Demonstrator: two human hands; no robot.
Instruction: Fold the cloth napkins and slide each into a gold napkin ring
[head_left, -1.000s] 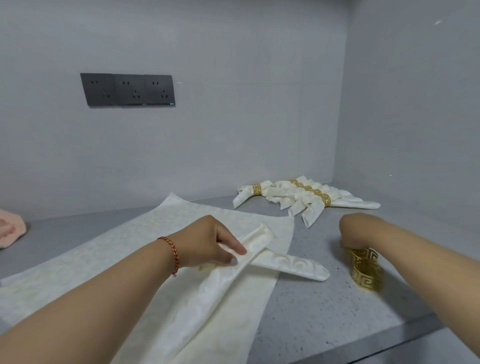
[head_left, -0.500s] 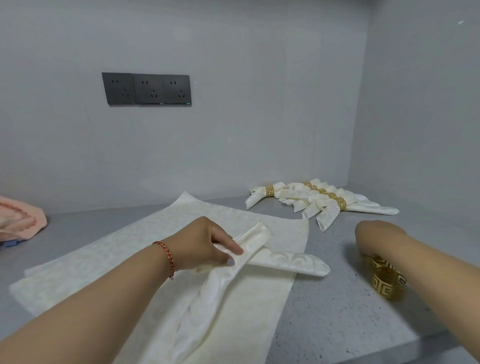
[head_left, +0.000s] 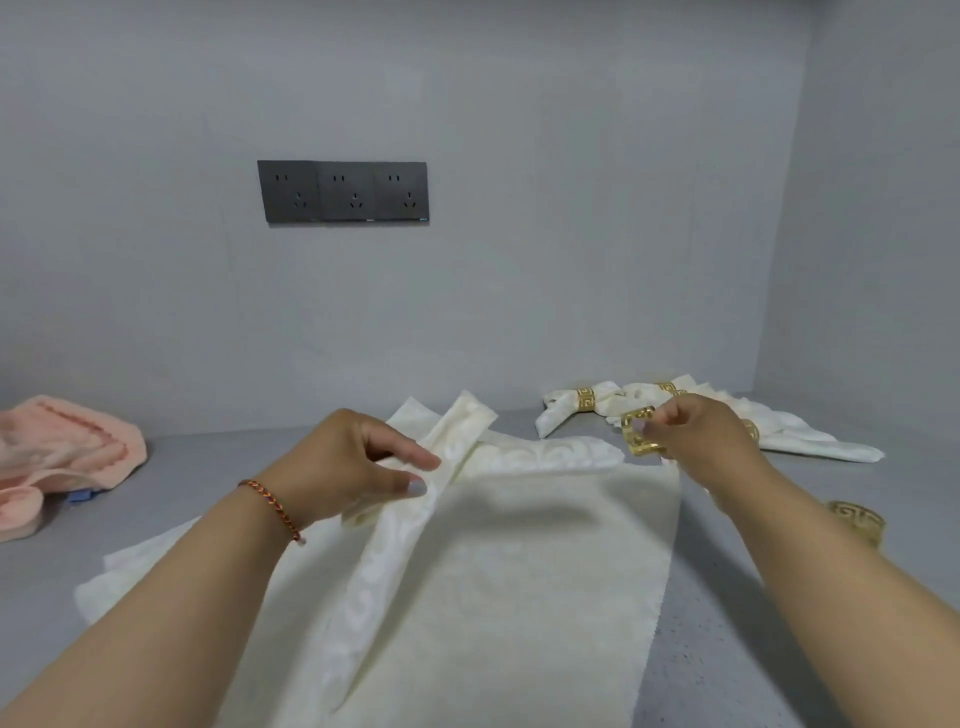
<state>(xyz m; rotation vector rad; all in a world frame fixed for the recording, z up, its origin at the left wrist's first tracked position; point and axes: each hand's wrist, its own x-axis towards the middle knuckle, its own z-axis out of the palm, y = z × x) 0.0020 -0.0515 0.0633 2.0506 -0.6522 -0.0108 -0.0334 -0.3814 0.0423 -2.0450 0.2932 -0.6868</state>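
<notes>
While left hand (head_left: 358, 462) pinches folded napkin (head_left: 415, 509), right fingers (head_left: 670, 418) grip gold ring (head_left: 640, 432).

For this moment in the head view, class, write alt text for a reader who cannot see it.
A person's left hand pinches a folded white napkin over flat cloths on a grey counter, while the right hand holds a gold ring near its tip. Finished ringed napkins lie behind; a spare ring sits at right.

bare counter (head_left: 727, 649) right; ringed napkins (head_left: 795, 441) crowd the far corner.
</notes>
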